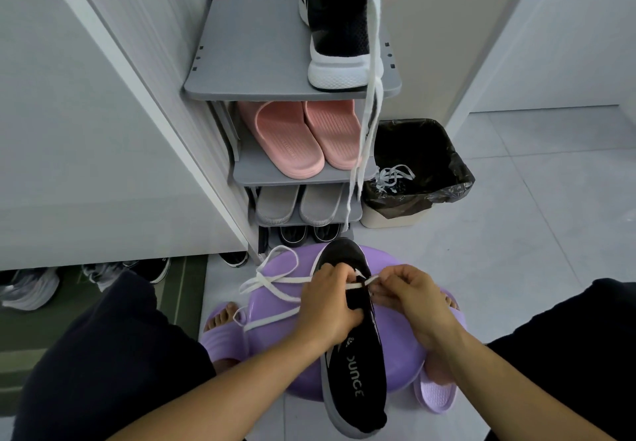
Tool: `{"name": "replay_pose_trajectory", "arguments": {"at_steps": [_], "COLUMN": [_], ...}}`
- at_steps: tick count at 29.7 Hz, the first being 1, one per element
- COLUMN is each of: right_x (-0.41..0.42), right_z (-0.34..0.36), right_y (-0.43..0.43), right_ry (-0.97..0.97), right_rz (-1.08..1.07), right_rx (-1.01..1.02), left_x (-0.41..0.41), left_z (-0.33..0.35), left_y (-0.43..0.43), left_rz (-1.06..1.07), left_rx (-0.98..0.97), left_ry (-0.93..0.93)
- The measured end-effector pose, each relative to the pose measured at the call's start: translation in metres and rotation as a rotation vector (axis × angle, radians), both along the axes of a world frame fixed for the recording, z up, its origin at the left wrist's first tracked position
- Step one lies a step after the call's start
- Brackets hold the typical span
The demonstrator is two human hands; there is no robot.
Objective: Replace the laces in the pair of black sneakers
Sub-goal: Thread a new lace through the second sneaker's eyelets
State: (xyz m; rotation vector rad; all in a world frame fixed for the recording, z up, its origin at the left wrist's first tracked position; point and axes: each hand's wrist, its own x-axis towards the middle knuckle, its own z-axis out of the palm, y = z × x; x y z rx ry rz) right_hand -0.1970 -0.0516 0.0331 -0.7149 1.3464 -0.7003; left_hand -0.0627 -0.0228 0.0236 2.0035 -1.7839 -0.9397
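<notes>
Black sneaker (358, 365) lies on the purple stool (402, 368), toe pointing away, between both hands. Left hand (327, 303) is curled over its upper at the eyelets, gripping it. Right hand (413, 296), just beside it, pinches the white lace (285, 279). Lace slack loops toward the stool's left edge. Second sneaker (339, 17) sits at the top shelf's (247, 45) right edge.

Grey shoe rack (247, 48), pink slippers (289, 144), lined bin (392, 217), purple stool (402, 368)
</notes>
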Motion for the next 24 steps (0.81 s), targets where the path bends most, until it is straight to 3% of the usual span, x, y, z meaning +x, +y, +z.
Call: {"name": "replay_pose_trajectory", "arguments": {"at_steps": [4,8,11,16,18,24], "right_x": [-0.038,-0.073,-0.054,-0.006,0.007,0.002], "right_z": [0.010,-0.007,-0.023,-0.009,-0.008,-0.014], "right_y": [-0.031,-0.045,-0.021,0.002,0.002,-0.007], "right_ry": [-0.020,-0.005,0.100,0.157,0.176,0.184], "right_rz": [-0.322,-0.584,-0.349,0.070,0.080,-0.162], "right_rx": [-0.005,0.148,0.257,0.196,0.119,-0.051], "left_x": [0.005,0.020,0.037,0.025,0.017,0.021], "left_z": [-0.005,-0.004,-0.014,-0.023,-0.020,-0.014], "left_y": [0.006,0.014,0.020,0.042,0.041,0.031], "left_rz": [0.088,0.311,0.514,0.474,0.459,0.435], "left_rx": [-0.048,-0.195,-0.183,0.015,0.031,0.125], "left_ry": [0.009,0.289,0.373,0.350,0.337,0.260]}}
